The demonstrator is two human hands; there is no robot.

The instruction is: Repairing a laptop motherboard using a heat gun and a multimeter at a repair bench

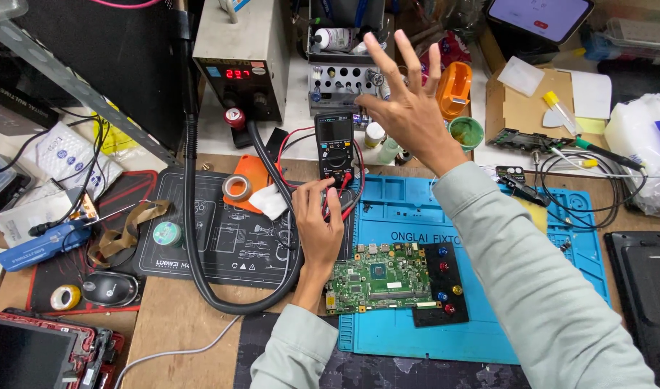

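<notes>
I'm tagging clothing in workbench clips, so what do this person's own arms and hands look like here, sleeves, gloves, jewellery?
Both arms wear long sleeves of plain pale grey-green fabric, loosely creased, reaching to the wrists; the right sleeve fills more of the picture than the left sleeve. The left hand and right hand are bare: no gloves, and no rings, watch or wrist strap show.

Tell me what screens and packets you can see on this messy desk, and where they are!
Multimeter: middle, under the left hand; black, dark blank screen.
Grey box: top, glowing red digits.
Tablet: top right corner, pale lit screen.
White packet: left side, blue dots.
Laptop screen: bottom left, dark, red frame.
Right hand: raised, fingers spread, holding nothing.
</notes>
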